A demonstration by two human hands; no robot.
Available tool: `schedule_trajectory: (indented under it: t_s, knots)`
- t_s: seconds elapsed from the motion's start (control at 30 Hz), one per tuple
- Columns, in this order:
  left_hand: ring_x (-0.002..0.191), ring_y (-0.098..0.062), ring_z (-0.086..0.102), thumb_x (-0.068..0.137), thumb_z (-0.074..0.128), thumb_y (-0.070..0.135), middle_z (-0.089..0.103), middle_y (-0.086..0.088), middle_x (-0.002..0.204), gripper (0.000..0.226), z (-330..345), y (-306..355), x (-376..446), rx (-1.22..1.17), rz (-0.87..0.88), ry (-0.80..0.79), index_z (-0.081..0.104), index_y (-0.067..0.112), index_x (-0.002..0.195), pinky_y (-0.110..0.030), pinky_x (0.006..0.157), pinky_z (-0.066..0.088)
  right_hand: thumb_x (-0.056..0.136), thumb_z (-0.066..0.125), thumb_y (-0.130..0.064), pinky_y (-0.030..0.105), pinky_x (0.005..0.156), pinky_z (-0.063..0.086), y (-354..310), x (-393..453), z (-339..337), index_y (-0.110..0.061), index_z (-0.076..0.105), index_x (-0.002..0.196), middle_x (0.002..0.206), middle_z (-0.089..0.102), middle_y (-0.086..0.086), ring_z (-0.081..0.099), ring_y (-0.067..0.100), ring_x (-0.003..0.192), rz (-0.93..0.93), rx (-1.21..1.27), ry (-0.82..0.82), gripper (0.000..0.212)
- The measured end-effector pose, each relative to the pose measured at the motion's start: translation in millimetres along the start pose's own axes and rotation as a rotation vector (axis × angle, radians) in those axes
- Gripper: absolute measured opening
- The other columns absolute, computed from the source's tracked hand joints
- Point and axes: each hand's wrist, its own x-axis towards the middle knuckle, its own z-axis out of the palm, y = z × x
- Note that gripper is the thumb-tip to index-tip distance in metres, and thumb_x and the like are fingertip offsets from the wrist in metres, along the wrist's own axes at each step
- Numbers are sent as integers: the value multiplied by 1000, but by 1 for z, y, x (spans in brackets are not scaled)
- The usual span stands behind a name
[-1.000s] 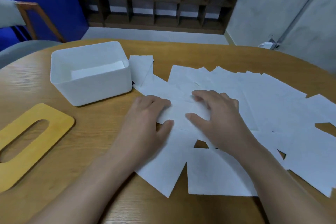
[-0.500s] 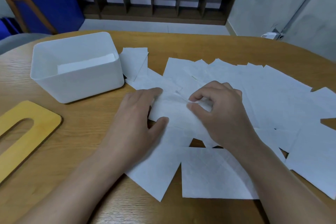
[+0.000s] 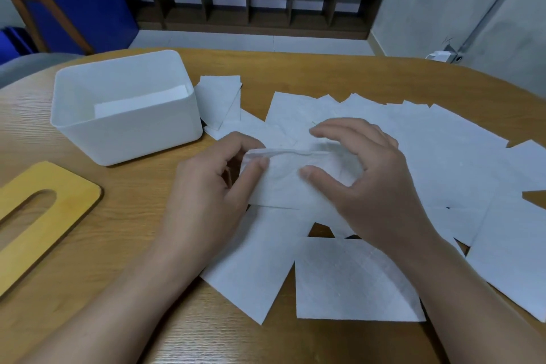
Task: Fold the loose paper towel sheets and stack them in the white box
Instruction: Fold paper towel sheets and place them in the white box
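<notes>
two hands, left hand [image 3: 206, 195] and right hand [image 3: 369, 183], pinch one sheet [image 3: 283, 183]; maybe fifteen loose.

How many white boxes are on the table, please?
1. The white box stands on the table at the far left, beyond the left hand. No other box shows.

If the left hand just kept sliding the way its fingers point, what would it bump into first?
The left hand points up and to the right, already pinching the folded sheet. Going on, it would probably meet the right hand holding the sheet's other end, though depth between them is hard to judge.
</notes>
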Motion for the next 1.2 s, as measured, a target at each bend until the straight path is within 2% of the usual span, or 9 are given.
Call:
schedule_trajectory:
  t_s: [0.13, 0.23, 0.33, 0.43, 0.53, 0.73, 0.93, 1.03, 1.2]
  knots:
    - [68, -25, 58, 104, 74, 23, 64, -4, 76, 4, -6, 8, -3, -131, 30, -11, 76, 26, 102, -42, 62, 47, 95, 80, -45, 28, 110, 49, -10, -5, -11, -43, 66, 142, 135, 69, -26, 60, 6, 136, 71, 161, -128, 49]
    - [69, -37, 57, 101, 76, 17, 64, -8, 76, 8, -14, 13, -8, -291, -15, -94, 76, 21, 108, -50, 61, 50, 99, 77, -37, 15, 75, 52, -12, -9, -23, -40, 77, 123, 101, 77, -15, 73, 9, 94, 92, 262, -168, 24]
    - [65, -41, 47, 98, 79, 20, 50, -16, 71, 28, -21, 14, -15, -256, -75, -234, 71, 28, 125, -53, 63, 49, 99, 77, -32, 15, 62, 46, -8, -19, -31, -35, 79, 110, 74, 68, -12, 60, 11, 64, 102, 292, -232, 12]
    - [63, -21, 56, 94, 82, 32, 55, -1, 71, 35, -24, 14, -22, -65, -63, -335, 69, 42, 125, -43, 67, 53, 96, 80, -36, 14, 66, 49, -3, -30, -30, -39, 79, 108, 81, 72, -13, 66, 12, 73, 121, 204, -342, 12]
    - [72, -15, 64, 92, 82, 41, 65, 8, 77, 34, -23, 16, -24, 110, -74, -431, 66, 51, 120, -27, 63, 49, 96, 78, -42, 14, 67, 47, 2, -36, -25, -40, 77, 109, 86, 74, -16, 69, 8, 82, 112, 86, -374, 14]
    - [88, -1, 66, 87, 82, 54, 66, 26, 101, 36, -18, 15, -20, 330, -55, -470, 66, 52, 119, -22, 66, 51, 92, 76, -53, 26, 74, 48, 12, -38, -20, -38, 73, 111, 90, 65, -18, 63, 9, 86, -28, -139, -316, 25]
    - [97, -1, 59, 96, 75, 42, 64, 21, 102, 21, -11, 11, 2, 298, -24, -317, 68, 42, 116, -17, 75, 45, 97, 78, -43, 21, 83, 49, 15, -24, -14, -32, 77, 117, 105, 68, -19, 62, 9, 98, 31, -61, -182, 23]
    - [98, -4, 55, 102, 70, 41, 61, 19, 112, 35, 7, 5, 15, 365, -54, -247, 64, 35, 136, -13, 76, 40, 98, 79, -37, 24, 88, 51, 19, -17, -2, -30, 76, 121, 110, 67, -20, 62, 7, 100, 46, -58, -184, 25]
    - [112, -14, 58, 101, 70, 46, 60, 9, 125, 59, 31, 8, 27, 360, -101, -258, 51, 30, 155, -30, 89, 45, 95, 82, -32, 21, 85, 48, 22, -15, 8, -29, 75, 122, 107, 64, -20, 60, 8, 96, 51, -55, -164, 28]
